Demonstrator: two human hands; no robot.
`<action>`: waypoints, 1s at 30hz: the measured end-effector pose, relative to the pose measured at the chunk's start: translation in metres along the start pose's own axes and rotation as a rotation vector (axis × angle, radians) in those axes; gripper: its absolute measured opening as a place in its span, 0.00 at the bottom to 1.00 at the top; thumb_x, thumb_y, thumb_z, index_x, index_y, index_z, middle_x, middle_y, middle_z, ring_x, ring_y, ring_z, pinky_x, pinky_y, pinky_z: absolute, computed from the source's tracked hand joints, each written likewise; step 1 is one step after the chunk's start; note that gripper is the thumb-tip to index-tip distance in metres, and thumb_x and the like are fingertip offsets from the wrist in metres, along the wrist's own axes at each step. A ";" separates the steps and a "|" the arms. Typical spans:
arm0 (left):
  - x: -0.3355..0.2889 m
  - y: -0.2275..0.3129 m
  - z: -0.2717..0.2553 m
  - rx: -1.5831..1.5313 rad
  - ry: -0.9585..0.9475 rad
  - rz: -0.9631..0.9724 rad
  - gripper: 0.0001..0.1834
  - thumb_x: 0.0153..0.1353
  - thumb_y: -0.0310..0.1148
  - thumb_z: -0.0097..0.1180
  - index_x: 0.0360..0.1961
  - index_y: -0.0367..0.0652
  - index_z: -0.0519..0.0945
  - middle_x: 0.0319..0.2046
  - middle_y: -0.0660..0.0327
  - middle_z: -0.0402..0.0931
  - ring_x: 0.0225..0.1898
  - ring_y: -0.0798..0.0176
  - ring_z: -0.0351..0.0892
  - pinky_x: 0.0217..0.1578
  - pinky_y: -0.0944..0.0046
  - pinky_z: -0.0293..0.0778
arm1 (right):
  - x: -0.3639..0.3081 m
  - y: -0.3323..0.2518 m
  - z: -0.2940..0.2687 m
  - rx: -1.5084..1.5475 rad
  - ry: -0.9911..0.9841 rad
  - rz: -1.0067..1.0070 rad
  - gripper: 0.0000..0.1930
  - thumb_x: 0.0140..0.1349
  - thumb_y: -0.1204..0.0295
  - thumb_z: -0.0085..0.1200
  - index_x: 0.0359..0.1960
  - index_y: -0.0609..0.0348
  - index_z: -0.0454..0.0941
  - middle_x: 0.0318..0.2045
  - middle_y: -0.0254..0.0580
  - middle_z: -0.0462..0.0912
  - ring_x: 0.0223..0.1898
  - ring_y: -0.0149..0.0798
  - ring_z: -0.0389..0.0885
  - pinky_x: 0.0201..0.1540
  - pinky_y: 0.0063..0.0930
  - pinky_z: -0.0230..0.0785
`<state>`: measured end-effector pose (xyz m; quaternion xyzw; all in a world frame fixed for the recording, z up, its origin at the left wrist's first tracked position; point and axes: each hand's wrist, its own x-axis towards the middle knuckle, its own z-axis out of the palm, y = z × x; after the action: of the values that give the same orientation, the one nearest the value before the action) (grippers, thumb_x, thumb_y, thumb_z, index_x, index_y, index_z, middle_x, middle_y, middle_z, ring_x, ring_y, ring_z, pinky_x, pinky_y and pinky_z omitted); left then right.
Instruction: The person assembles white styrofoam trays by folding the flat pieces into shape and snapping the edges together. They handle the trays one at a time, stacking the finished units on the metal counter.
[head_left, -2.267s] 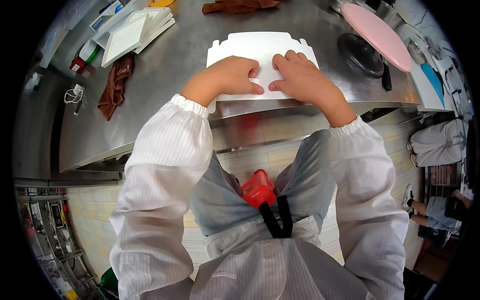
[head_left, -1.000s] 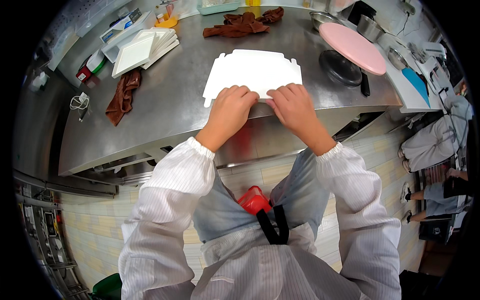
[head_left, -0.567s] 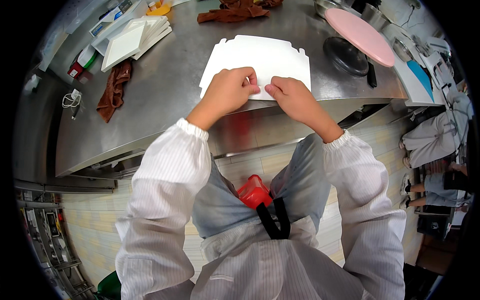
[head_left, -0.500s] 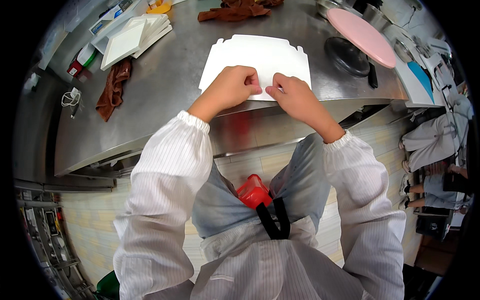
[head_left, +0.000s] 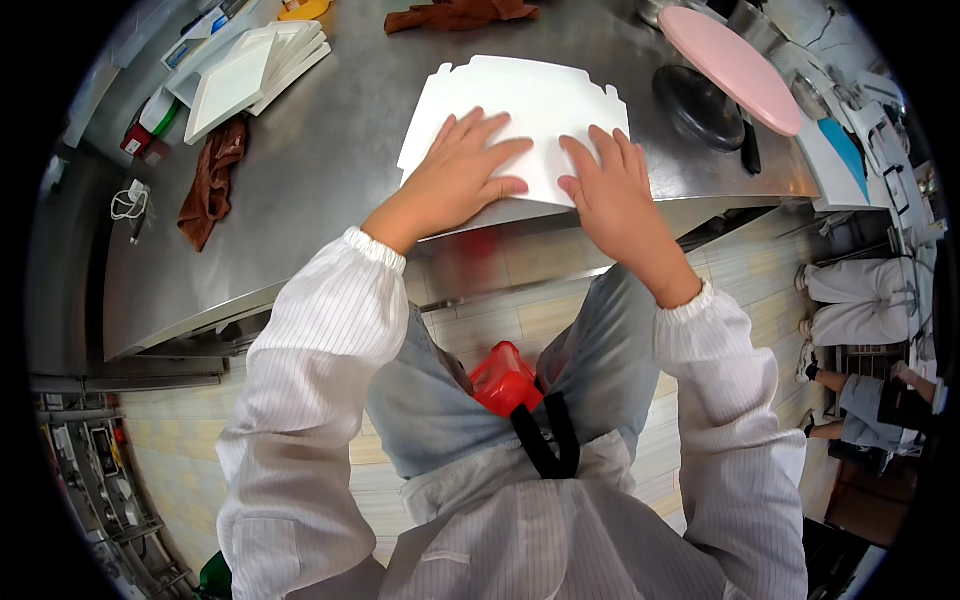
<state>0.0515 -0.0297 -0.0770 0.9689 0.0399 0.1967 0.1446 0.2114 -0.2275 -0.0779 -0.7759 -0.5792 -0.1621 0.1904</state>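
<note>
A flat white cardboard blank (head_left: 520, 95) with notched, tabbed corners lies at the near edge of the steel table. My left hand (head_left: 455, 170) rests on its left part, fingers spread and pointing away from me. On the right part lies my right hand (head_left: 612, 180), its fingers also stretched out, the thumb reaching toward the middle. Neither hand grips anything. Both palms hide the near corners of the cardboard and part of its near edge.
The steel table (head_left: 310, 170) carries white trays (head_left: 240, 80) and brown cloths (head_left: 212, 180) at left. To the right stand a black-lidded pan (head_left: 697, 105) and a pink round board (head_left: 730, 68). A red container (head_left: 505, 380) shows between my legs. Other people (head_left: 860, 300) are at far right.
Both hands have gone from pinched fingers at the middle of the cardboard's near edge to spread fingers lying flat on it, moved farther apart.
</note>
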 end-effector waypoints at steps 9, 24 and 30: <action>-0.006 0.045 -0.014 -0.080 0.116 -0.194 0.09 0.60 0.37 0.69 0.39 0.48 0.91 0.36 0.63 0.84 0.45 0.55 0.77 0.55 0.51 0.67 | 0.007 -0.021 -0.017 0.195 0.102 -0.151 0.05 0.61 0.74 0.64 0.39 0.57 0.85 0.42 0.44 0.83 0.48 0.50 0.78 0.56 0.49 0.70; -0.036 0.053 0.003 0.068 0.346 0.130 0.12 0.55 0.32 0.72 0.41 0.45 0.87 0.30 0.66 0.76 0.36 0.57 0.72 0.38 0.57 0.71 | 0.011 -0.027 -0.016 0.217 0.048 -0.094 0.02 0.58 0.76 0.62 0.28 0.58 0.82 0.27 0.42 0.76 0.34 0.48 0.74 0.37 0.41 0.66; -0.038 0.057 0.027 0.240 0.448 0.134 0.10 0.56 0.31 0.70 0.41 0.48 0.87 0.32 0.68 0.81 0.33 0.60 0.75 0.37 0.58 0.70 | -0.024 -0.032 -0.006 0.057 0.350 -0.204 0.09 0.53 0.71 0.61 0.37 0.54 0.85 0.31 0.36 0.77 0.34 0.42 0.77 0.39 0.37 0.68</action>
<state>0.0284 -0.0969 -0.0983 0.9120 0.0297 0.4091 0.0028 0.1744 -0.2423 -0.0803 -0.6674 -0.6173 -0.2965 0.2924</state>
